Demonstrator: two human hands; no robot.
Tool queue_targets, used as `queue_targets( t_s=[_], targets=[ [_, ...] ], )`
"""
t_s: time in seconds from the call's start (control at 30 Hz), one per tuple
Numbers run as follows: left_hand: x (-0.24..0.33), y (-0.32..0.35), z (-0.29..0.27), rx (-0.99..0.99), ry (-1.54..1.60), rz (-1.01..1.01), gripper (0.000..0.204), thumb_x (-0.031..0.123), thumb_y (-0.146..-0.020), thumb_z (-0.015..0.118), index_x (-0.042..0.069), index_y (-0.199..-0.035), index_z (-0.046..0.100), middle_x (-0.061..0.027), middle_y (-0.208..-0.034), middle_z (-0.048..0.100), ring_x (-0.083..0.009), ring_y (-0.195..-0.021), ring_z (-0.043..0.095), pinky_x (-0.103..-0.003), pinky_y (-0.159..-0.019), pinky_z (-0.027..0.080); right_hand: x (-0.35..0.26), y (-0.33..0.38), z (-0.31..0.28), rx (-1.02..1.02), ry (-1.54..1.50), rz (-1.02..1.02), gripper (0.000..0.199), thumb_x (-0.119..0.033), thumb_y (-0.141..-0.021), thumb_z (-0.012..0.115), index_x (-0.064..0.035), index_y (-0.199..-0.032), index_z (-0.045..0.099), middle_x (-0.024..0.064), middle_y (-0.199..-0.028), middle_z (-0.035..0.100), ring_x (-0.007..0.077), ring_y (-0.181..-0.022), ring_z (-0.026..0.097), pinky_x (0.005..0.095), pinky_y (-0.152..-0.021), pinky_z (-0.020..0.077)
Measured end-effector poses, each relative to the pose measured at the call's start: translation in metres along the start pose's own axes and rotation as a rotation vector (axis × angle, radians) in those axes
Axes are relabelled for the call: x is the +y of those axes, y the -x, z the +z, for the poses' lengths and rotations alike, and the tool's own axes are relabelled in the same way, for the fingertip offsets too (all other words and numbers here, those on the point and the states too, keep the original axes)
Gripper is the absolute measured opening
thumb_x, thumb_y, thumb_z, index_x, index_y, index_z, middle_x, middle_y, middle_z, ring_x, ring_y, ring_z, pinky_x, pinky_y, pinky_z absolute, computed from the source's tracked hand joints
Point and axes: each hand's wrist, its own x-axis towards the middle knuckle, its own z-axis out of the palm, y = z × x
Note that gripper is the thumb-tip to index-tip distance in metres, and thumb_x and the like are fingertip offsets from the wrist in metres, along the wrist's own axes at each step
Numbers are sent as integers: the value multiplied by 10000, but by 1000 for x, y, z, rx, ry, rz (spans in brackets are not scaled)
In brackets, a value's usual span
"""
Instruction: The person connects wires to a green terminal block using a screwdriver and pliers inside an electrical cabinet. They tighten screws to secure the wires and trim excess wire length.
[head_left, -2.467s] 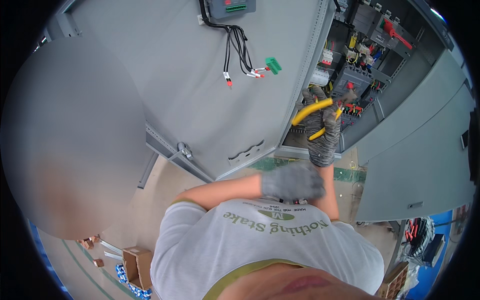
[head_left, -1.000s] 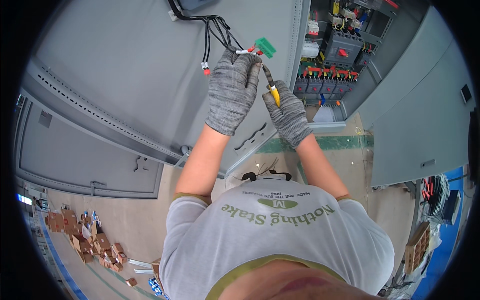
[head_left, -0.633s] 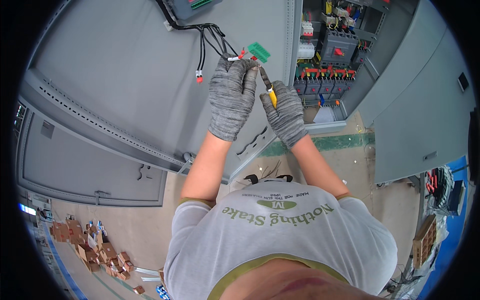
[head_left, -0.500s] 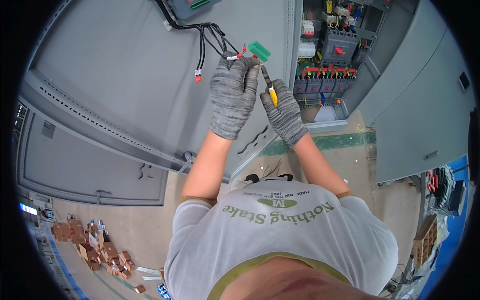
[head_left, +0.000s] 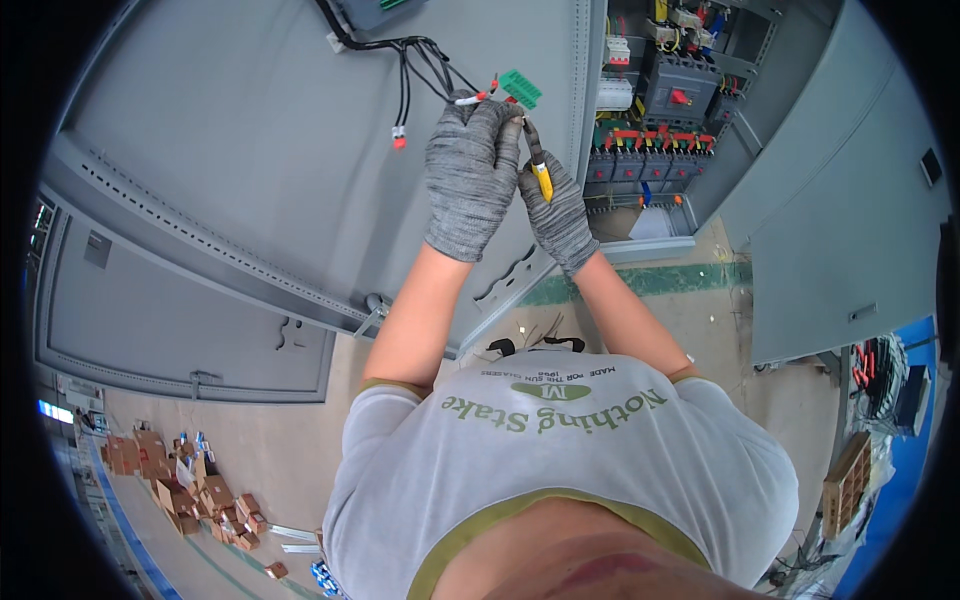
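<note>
My left hand (head_left: 470,175), in a grey knit glove, is closed around the base of a green terminal connector (head_left: 520,89). Black wires (head_left: 425,62) with white sleeves and red ends run to its fingertips, one red-tipped end beside the connector. My right hand (head_left: 560,215), gloved alike, grips a hand tool (head_left: 542,180) with a yellow and black handle. The tool points up, its tip close to the connector and my left fingertips. Gloved fingers hide the exact contact and the tool's kind. Another pair of wire ends (head_left: 399,140) hangs loose left of my left hand.
Behind my hands spreads a grey cabinet door (head_left: 250,130), with a dark device (head_left: 375,12) at its top. An open cabinet with breakers (head_left: 682,90) stands to the right, beside another grey door (head_left: 850,220). Cardboard boxes (head_left: 215,495) lie on the floor at lower left.
Both hands have shifted slightly upward in the picture, with the connector and the tool. My grip looks the same, and the loose wire ends have moved a little.
</note>
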Motion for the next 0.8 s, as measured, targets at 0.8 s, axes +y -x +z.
queue_targets(
  t_s=[0.8],
  targets=[
    [-4,-7,2,323,106,78,104,34,-858,673,56,-954,639,-91,-894,636,-207,-749,631,-302,-664,513,-18,-3,-46,-211,-372,80,308,-325,-985,557,-23,-934,595,41,-725,613,111,-703,580,264,-683,471]
  ],
)
